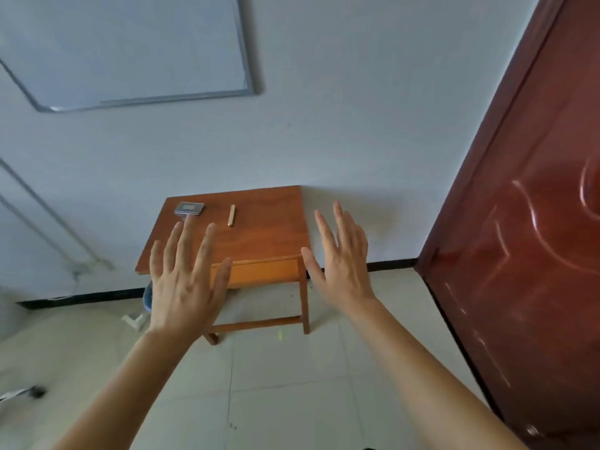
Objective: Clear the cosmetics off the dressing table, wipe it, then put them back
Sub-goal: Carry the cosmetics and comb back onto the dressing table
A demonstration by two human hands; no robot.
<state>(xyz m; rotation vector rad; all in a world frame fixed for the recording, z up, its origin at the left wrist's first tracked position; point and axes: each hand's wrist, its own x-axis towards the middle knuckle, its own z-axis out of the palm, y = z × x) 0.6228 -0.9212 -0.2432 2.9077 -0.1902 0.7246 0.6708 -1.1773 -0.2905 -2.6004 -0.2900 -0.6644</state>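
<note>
Hands raised ahead of the body, both empty: left hand (185, 277) and right hand (341, 264) spread wide, fingers splayed, palms facing away, nothing held in either. Small wooden dressing table with reddish-brown top and lighter front drawer (259, 235) set against the pale wall, beyond and below both hands, well apart from them and not yet touched. Two cosmetics noted on the top: flat grey rectangular compact case (189, 208) just past the left fingertips in this view, toward the far left corner; slim gold-coloured lipstick tube (231, 215) lying on its side, beyond the gap between the two hands, nearer the left. Rest of the top bare. No cloth or wipe seen anywhere within reach. Dark red panelled door (526, 241) standing to the outside of the right hand. Judged step: the very start, clearing not begun, both items in place on the table. Next move judged to call for stepping closer, lowering the left hand onto the compact and pinching it by its edges; the tube likely to roll if nudged, so a grip from above across its width advised.
</note>
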